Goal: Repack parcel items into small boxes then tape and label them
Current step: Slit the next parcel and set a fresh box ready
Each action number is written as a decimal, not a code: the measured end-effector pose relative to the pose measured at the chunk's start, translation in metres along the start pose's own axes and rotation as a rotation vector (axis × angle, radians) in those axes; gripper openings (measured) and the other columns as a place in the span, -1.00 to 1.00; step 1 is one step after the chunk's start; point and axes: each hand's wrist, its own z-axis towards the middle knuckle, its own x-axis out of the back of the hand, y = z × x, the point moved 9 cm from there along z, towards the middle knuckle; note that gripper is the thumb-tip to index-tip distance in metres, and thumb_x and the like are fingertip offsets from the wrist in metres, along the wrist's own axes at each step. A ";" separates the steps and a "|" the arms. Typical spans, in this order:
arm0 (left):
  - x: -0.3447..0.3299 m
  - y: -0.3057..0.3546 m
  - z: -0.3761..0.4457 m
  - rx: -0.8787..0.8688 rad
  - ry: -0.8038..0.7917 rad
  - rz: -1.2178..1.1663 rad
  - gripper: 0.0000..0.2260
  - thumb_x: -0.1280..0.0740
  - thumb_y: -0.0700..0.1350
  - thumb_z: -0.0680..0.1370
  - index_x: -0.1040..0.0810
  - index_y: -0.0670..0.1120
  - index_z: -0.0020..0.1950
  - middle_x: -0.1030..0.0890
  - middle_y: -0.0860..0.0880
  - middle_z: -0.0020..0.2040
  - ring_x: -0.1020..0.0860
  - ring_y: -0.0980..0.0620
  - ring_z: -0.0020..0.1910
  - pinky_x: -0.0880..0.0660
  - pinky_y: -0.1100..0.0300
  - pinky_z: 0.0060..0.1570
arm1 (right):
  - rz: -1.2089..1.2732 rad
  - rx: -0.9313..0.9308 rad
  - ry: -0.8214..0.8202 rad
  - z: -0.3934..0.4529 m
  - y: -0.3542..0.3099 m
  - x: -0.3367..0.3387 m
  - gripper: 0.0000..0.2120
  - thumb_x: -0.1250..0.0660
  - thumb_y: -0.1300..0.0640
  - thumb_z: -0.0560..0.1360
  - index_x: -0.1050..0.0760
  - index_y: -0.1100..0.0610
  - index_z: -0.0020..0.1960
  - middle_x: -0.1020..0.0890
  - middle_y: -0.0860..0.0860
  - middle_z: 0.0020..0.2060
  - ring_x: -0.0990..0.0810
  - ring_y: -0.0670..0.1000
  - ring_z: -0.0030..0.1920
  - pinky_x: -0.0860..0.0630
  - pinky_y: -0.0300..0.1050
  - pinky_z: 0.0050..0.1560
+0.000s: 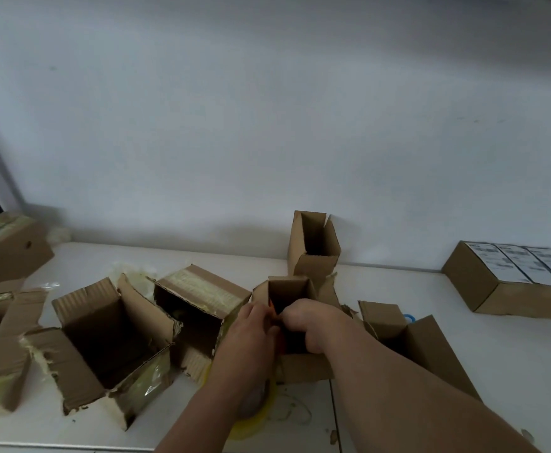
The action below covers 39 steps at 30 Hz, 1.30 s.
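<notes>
While both hands meet over it, small box (pixel 292 295) stands open near table centre, flaps up, dark inside. Left hand (pixel 251 335) curled at the box's left rim, fingers closed around something orange (pixel 271 304), only a sliver visible; cannot tell what it is. Right hand (pixel 307 325) curled at the near rim, knuckles up, fingers tucked inward; grip on the same item or on the box edge, cannot tell which. Forearms enter from near right.

Just behind, touching or nearly so: tall box (pixel 315 246), upright, open, against the wall (pixel 267 109). Right of the hands, partly behind the right forearm: open box (pixel 398 328), flaps spread; blue ring (pixel 410 318) peeking past its far edge. Left of the hands: taped box (pixel 199 299), tilted on its side, yellowish tape across the top. Further left: large box (pixel 104 338), open, torn flaps, tape shreds on edges. Far left edge: more cartons (pixel 2 322), partly cut off by the frame.

Under the left forearm, near side: tape roll (pixel 261 410), yellowish, mostly hidden. Far right: labelled boxes (pixel 522 279), a closed row with white labels on top, well apart from the work. Table (pixel 431 387) white, scraps of tape scattered near the roll.
</notes>
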 end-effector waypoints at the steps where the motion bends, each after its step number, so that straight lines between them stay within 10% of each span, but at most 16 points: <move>1: 0.000 0.000 0.000 0.001 -0.003 -0.003 -0.79 -0.23 -0.03 0.63 -0.43 0.07 0.26 -0.39 0.16 0.25 -0.44 0.21 0.06 -0.44 0.31 -0.01 | -0.004 -0.001 -0.009 -0.001 0.000 0.000 -0.82 -0.33 0.16 0.52 -0.57 0.13 0.12 -0.65 0.15 0.03 -0.65 0.14 0.04 -0.60 0.07 0.13; 18: 0.001 0.006 0.000 -0.010 -0.017 -0.005 -0.79 -0.22 0.01 0.63 -0.42 0.15 0.26 -0.36 0.21 0.25 -0.41 0.20 0.18 -0.44 0.22 0.16 | 0.106 0.052 -0.025 -0.012 -0.004 0.006 -0.75 -0.40 0.03 0.49 -0.55 0.09 0.13 -0.68 0.13 0.00 -0.67 0.15 -0.01 -0.62 0.09 0.07; 31: 0.018 -0.001 -0.002 0.100 0.019 -0.011 -0.64 -0.28 -0.05 0.62 -0.42 0.07 0.42 -0.24 -0.01 0.47 -0.41 0.02 0.28 -0.39 0.25 0.16 | -0.350 0.349 0.159 -0.053 -0.047 0.031 -0.73 -0.17 -0.02 0.63 -0.50 0.14 0.16 -0.59 0.11 0.06 -0.59 0.08 0.00 -0.46 -0.13 -0.15; 35: 0.026 -0.001 0.000 0.162 0.087 0.013 -0.60 -0.28 -0.14 0.61 -0.41 0.02 0.45 -0.25 -0.06 0.47 -0.45 -0.04 0.29 -0.48 0.20 0.14 | -0.143 0.418 0.156 -0.066 -0.045 0.053 -0.65 -0.25 -0.04 0.61 -0.45 0.14 0.30 -0.56 0.08 0.21 -0.56 0.09 0.16 -0.50 0.07 0.25; 39: 0.032 0.005 -0.001 0.172 0.160 0.016 -0.58 -0.28 -0.22 0.58 -0.41 -0.04 0.44 -0.27 -0.10 0.46 -0.49 -0.09 0.23 -0.53 0.12 0.10 | 0.370 0.392 -0.021 -0.080 -0.027 0.071 -0.69 -0.34 0.01 0.55 -0.46 0.13 0.23 -0.62 0.14 0.15 -0.64 0.13 0.11 -0.59 0.12 0.10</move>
